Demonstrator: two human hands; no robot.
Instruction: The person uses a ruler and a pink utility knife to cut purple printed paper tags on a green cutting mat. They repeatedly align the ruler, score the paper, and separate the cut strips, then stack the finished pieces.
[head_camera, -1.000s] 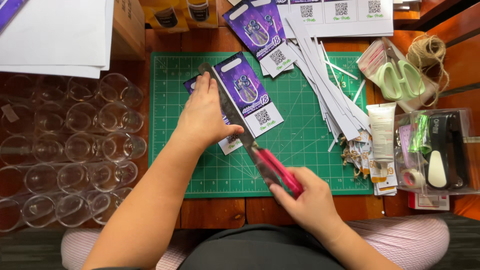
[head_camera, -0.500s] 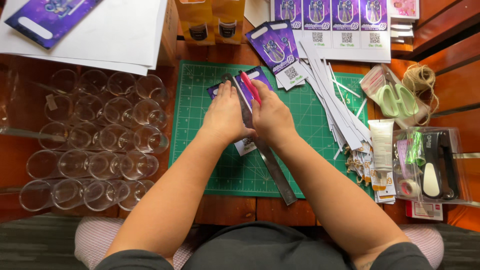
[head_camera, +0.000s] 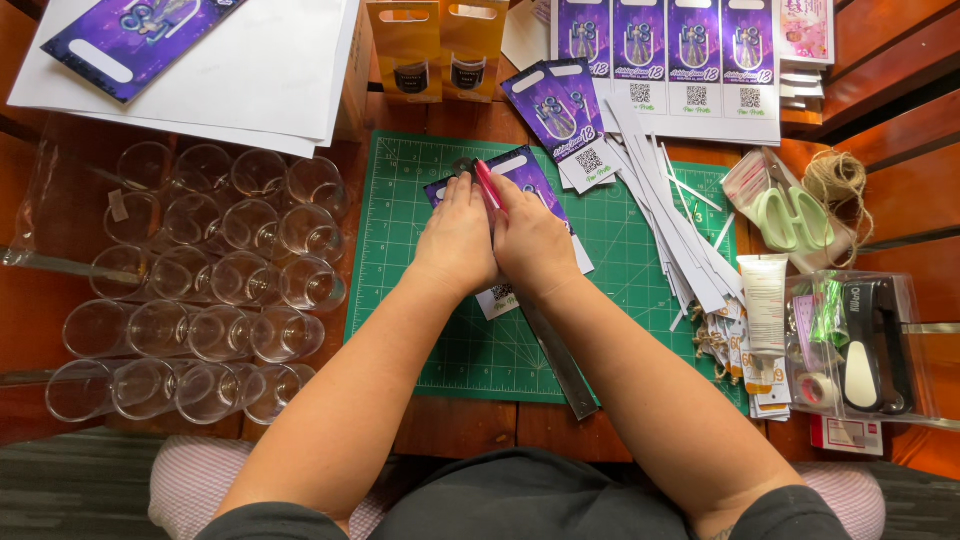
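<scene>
Green mat, hands hiding card

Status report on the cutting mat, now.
Left hand pressing the ruler on the purple card. Right hand holding the red cutter at the card's top. Paper strips lie right, clear.

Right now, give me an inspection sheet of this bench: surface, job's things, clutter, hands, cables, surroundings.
Surface: green cutting mat on a wooden table.
Job's things: purple card under a metal ruler; red craft knife.
Clutter: clear cups, white paper strips, green scissors, twine, tube, stapler.
Hands: left hand presses the card and ruler; right hand grips the knife.
Cables: nothing seen.
Surroundings: printed purple sheets, white paper.
</scene>
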